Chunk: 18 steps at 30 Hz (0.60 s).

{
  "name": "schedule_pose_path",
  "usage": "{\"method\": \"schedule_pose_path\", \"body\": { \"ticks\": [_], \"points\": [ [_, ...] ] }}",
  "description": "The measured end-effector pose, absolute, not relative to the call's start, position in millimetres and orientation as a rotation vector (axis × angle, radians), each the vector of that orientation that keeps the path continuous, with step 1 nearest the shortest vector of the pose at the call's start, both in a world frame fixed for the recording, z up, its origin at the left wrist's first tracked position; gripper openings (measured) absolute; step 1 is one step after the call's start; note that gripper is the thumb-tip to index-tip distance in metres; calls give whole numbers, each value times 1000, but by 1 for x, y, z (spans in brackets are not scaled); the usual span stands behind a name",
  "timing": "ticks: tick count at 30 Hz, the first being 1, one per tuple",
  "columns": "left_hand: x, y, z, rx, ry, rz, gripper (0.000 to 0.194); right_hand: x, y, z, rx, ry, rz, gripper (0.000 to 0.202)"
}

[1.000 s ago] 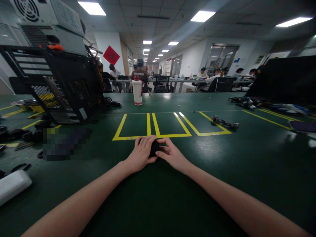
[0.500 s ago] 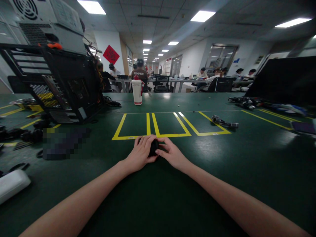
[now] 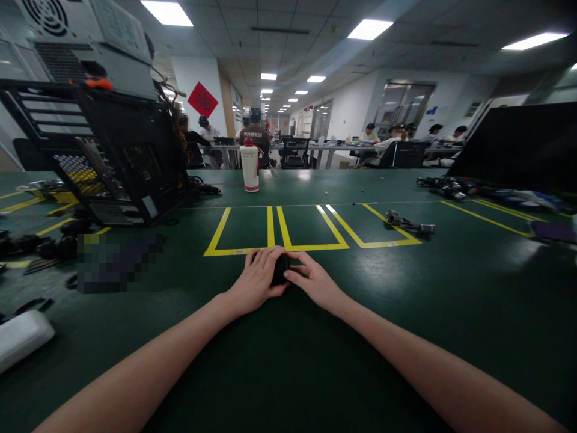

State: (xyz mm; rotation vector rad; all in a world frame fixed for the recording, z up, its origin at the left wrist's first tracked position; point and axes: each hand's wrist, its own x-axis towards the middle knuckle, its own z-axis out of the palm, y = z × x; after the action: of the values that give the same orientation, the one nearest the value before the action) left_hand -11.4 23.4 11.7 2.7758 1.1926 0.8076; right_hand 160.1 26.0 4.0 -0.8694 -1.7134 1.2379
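Between my two hands, low over the green table point(image 3: 288, 361), is a small black rounded object point(image 3: 280, 270); its kind is hard to make out because fingers cover most of it. My left hand point(image 3: 259, 276) wraps over its top and left side, the thumb below. From the right, my right hand point(image 3: 313, 279) pinches its edge with thumb and fingertips. Just beyond the hands, yellow tape outlines point(image 3: 311, 247) mark the tabletop.
A white tumbler with a red lid point(image 3: 250, 167) stands farther back. To the left is an open black computer case point(image 3: 130, 156) with a power supply point(image 3: 106, 48) on top. Metal connector-like parts point(image 3: 410, 224) lie right of centre. A black panel point(image 3: 527, 147) and cables point(image 3: 446, 186) are at far right.
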Motion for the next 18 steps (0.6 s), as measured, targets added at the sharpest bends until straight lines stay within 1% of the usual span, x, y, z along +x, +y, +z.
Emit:
{"method": "schedule_pose_path", "body": {
  "ticks": [7, 12, 14, 18],
  "points": [
    [-12, 24, 10, 2772, 1207, 811, 62, 161, 22, 5, -778, -1722, 1323, 32],
    [-11, 24, 10, 2779, 1198, 831, 61, 158, 23, 5, -805, -1696, 1196, 21],
    [-11, 24, 11, 2782, 1195, 831, 61, 157, 24, 5, -826, -1686, 1198, 23],
    [-11, 23, 13, 2772, 1194, 812, 59, 160, 26, 5, -873, -1685, 1252, 34]
  ]
}}
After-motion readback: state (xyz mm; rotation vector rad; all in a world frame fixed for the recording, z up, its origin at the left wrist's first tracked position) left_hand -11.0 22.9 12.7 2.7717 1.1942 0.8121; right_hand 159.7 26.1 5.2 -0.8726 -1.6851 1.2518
